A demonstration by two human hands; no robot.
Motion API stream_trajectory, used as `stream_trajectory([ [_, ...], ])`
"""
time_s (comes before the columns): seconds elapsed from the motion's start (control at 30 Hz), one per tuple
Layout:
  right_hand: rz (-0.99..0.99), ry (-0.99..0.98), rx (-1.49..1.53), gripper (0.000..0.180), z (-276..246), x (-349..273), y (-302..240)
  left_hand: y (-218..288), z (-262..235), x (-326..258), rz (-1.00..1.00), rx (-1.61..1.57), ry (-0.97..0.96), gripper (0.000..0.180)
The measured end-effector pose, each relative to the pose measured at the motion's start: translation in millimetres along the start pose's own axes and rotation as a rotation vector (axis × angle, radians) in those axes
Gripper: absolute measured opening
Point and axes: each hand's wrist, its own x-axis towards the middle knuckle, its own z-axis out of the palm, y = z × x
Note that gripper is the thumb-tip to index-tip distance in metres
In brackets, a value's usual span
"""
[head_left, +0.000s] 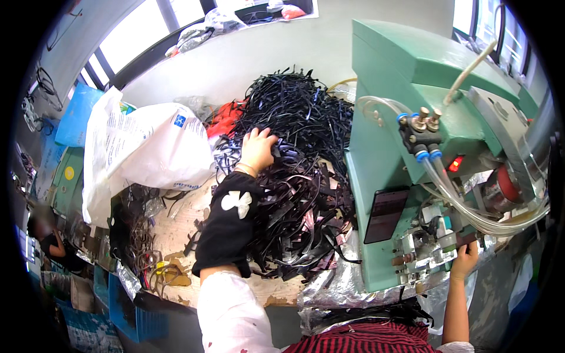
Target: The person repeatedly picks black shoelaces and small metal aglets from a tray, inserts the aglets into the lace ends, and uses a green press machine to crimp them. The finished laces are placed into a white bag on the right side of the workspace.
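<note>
My left hand (pixel 258 150), its wrist in a black sleeve cover with a white bow, reaches onto a large heap of thin black strips (pixel 294 112). Its fingers are spread over the strips, and no single strip is plainly gripped. Nearer me, more dark strips (pixel 300 206) lie loose and tangled. At the right, my right hand (pixel 464 262) is raised to the metal working head (pixel 432 235) of a green bench machine (pixel 382 106). Its fingers are closed at a small dark brown part there; what they pinch is too small to tell.
A white plastic sack (pixel 153 141) and a red bag (pixel 226 117) sit left of the heap. A phone (pixel 386 215) leans on the machine, near clear air hoses (pixel 465 200). Crinkled foil (pixel 335 288) covers the table's front edge. Another person (pixel 59 244) sits far left.
</note>
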Motion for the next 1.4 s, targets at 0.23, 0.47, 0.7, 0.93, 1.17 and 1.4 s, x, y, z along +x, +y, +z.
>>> stream_trajectory([
  [0.23,-0.067,0.085,0.033,0.025,0,-9,45,10,-23,-58,-0.117,-0.399,-0.240,0.031],
  [0.47,-0.112,0.074,-0.015,0.024,-5,-8,42,26,-79,-13,-0.025,-0.580,-0.438,0.027],
  [0.7,-0.044,0.088,0.063,0.021,5,-5,16,60,30,14,0.229,0.075,0.057,0.022],
  [0.93,0.012,0.104,0.130,0.023,-2,-14,50,56,-80,-2,0.226,-0.436,0.072,0.020],
  [1.17,0.009,0.095,-0.075,0.026,-5,-11,34,-8,-76,-1,0.050,-0.197,-0.069,0.023],
  [1.4,0.001,0.192,-0.239,0.026,3,-13,38,-29,16,-15,0.201,-0.037,0.075,0.022],
])
